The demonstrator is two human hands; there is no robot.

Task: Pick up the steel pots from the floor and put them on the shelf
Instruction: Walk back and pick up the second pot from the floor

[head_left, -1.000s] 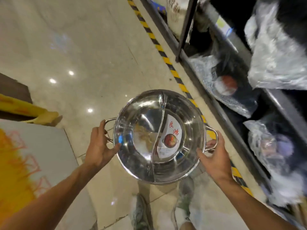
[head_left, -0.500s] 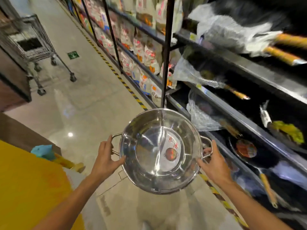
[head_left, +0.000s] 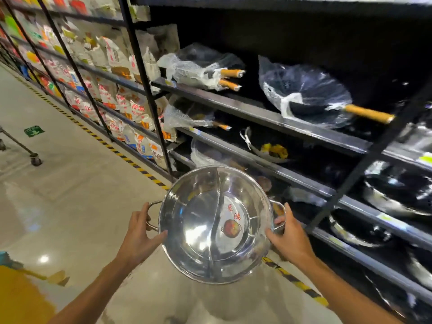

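I hold a shiny steel pot [head_left: 205, 228] with a curved divider and a red-printed label inside, tilted so its open side faces me. My left hand [head_left: 138, 237] grips its left loop handle and my right hand [head_left: 289, 237] grips the right one. The pot hangs in front of the black metal shelf [head_left: 275, 118], level with the lower tiers. Steel pots [head_left: 395, 195] sit on those tiers at the right.
Plastic-wrapped woks with orange handles [head_left: 306, 94] lie on the upper tier. Bagged goods [head_left: 121, 99] fill the shelves to the left. A yellow-black stripe [head_left: 112, 148] runs along the shelf base. A cart wheel [head_left: 36, 160] stands at the left, a yellow surface [head_left: 21, 298] at bottom left.
My view has swung up from the floor to the shelf. The pot has risen with both hands and come nearer the shelf tiers.
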